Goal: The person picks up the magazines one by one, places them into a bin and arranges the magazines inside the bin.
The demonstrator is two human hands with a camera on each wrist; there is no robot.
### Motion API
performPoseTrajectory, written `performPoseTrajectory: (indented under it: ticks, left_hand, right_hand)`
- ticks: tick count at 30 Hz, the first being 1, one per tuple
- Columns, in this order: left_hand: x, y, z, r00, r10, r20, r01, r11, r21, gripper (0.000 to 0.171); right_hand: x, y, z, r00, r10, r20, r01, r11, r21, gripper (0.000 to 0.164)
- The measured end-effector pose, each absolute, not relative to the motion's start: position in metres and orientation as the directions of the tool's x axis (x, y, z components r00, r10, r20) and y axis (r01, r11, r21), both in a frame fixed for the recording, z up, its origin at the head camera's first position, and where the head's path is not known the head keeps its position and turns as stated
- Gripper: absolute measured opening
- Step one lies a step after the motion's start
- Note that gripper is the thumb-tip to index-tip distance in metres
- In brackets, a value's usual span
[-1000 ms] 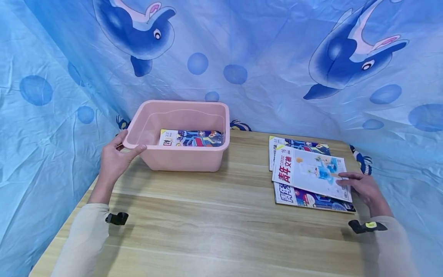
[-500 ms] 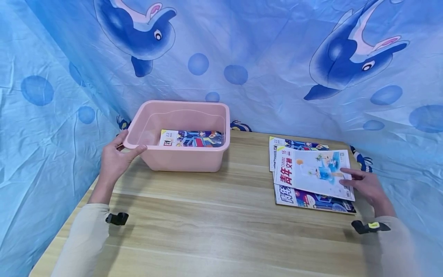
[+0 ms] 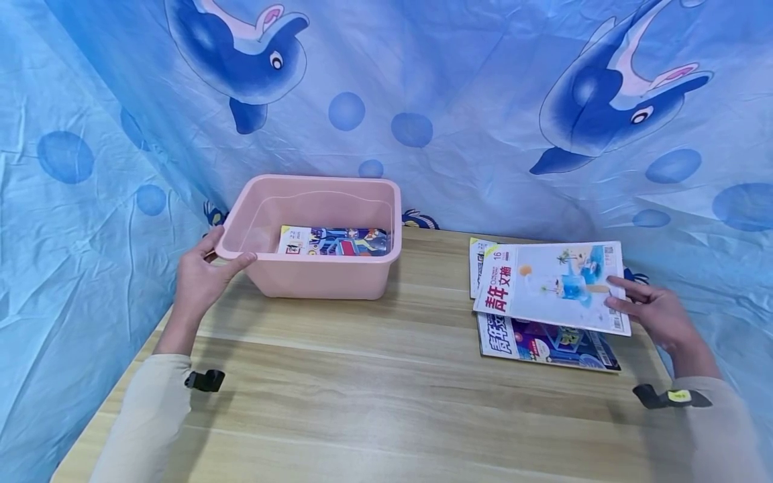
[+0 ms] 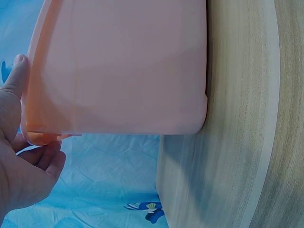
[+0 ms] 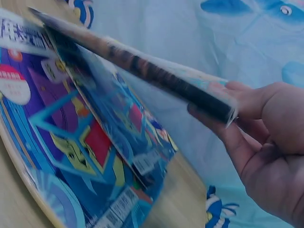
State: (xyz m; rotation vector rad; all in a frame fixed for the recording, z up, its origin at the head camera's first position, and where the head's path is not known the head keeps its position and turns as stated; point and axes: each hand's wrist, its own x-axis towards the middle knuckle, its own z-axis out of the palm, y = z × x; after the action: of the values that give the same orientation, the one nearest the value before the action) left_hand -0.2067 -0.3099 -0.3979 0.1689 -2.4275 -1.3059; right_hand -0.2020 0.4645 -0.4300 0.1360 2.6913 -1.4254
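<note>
A white magazine [image 3: 552, 285] with red Chinese characters and a blue seaside picture on its cover is pinched at its right edge by the fingers and thumb of a person's right hand [image 3: 658, 315] at the right of a wood-grain desk [image 3: 386, 382]. The right wrist view, somewhat blurred, shows it tilted, the gripped end raised clear of the two magazines beneath; whether its far end touches them cannot be told. Below, a purple-and-blue magazine [image 3: 558, 349] lies flat on the desk, its front part exposed, partly overlapped by a second colorful magazine [image 5: 128, 114], of which only a white strip at the left shows from above.

Well apart, toward the left, a pink bin [image 3: 317, 278] stands upright on the desk, a single blue-patterned magazine [image 3: 341, 243] visible inside. The person's left hand [image 3: 205, 272] grips the bin's rim at the near left corner, thumb along the front edge, the other fingers curled at the side. Both arms are in pale sleeves [image 3: 145, 409], a black wrist device [image 3: 205, 381] at the left cuff and another, with a yellow label, at the right. Behind the desk hangs a blue curtain [image 3: 471, 80] printed with dolphins and round bubbles.
</note>
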Motion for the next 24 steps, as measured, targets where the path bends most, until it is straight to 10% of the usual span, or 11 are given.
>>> performPoseTrajectory:
  ticks: [7,24]
  left_hand:
    - [-0.206,-0.311,-0.397,-0.923,-0.280,0.263,0.063,0.565,0.823,0.086]
    - [-0.206,-0.309,-0.397,-0.919,-0.287,0.270,0.065,0.565,0.823,0.085]
  right_hand:
    - [-0.200,0.456,-0.420,-0.986,0.008,-0.167,0.167,0.023,-0.986,0.044]
    - [-0.203,0.408,-0.379,-0.999,0.040,-0.021,0.013,-0.195,-0.981,0.048]
